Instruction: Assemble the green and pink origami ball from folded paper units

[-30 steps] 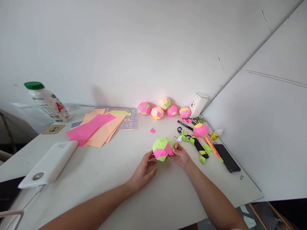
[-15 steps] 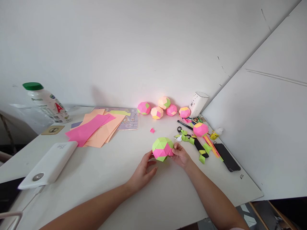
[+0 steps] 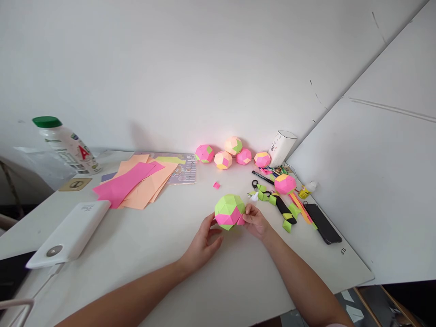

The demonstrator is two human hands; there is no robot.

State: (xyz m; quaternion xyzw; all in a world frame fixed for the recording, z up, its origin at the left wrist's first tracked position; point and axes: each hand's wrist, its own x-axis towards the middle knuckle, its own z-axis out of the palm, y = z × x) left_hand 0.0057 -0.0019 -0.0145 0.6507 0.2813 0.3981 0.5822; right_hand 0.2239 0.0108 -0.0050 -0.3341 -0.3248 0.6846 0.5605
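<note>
Between my hands is a faceted paper ball [image 3: 230, 210], lime green on top with a pink band and green below. My left hand [image 3: 205, 236] supports it from the left, fingers behind and beneath it, thumb held off the surface. At the ball's right side, my right hand [image 3: 255, 220] pinches a pink folded flap [image 3: 240, 220] between thumb and fingers; whether it is joined to the ball I cannot tell. A small pink folded paper piece [image 3: 216, 185] lies on the table beyond the ball.
Several finished paper balls [image 3: 223, 160] sit along the wall. To the right lie green paper pieces [image 3: 262, 195], scissors [image 3: 284, 210], a marker [image 3: 263, 177], a glue bottle [image 3: 307, 190] and a phone [image 3: 322, 222]. Leftward are paper sheets [image 3: 136, 181], a power bank [image 3: 70, 231] and a bottle [image 3: 66, 145].
The ball has shifted slightly left and tipped, so more of its green top shows. Both hands keep nearly the same place and grip.
</note>
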